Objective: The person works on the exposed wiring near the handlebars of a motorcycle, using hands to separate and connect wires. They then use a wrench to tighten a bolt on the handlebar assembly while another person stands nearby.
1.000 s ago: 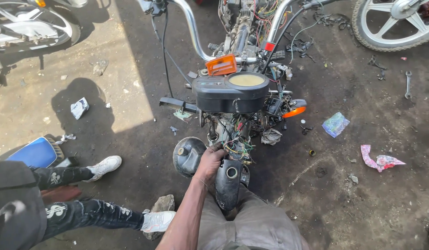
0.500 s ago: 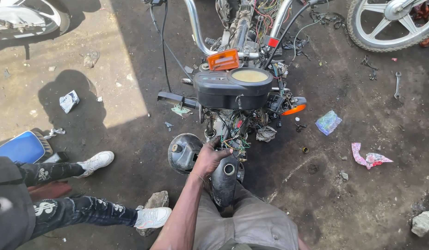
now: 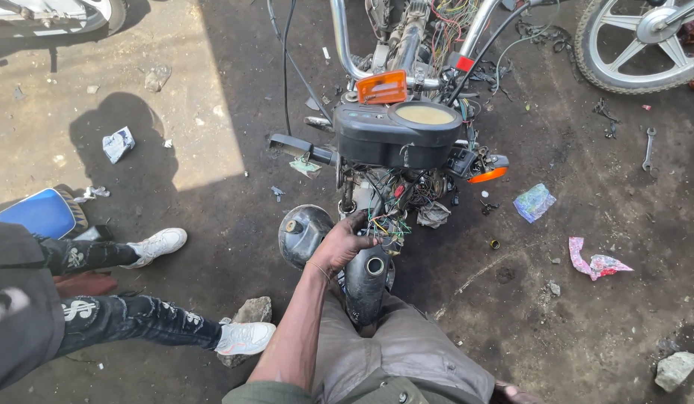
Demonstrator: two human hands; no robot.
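Left hand (image 3: 339, 243) nearer wire bundle (image 3: 388, 224), fingertips hidden.

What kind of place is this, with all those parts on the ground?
Probably an open-air motorcycle repair yard. A stripped motorcycle shows bare wiring under the left hand, a spanner lies on the oil-stained dirt ground, and a loose wheel sits nearby.

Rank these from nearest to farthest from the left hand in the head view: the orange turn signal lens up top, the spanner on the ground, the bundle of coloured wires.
From the left hand:
1. Bundle of coloured wires, touching the fingertips, just to the right.
2. Orange turn signal lens, straight above, at the handlebar.
3. Spanner, far right on the dirt, near the wheel.
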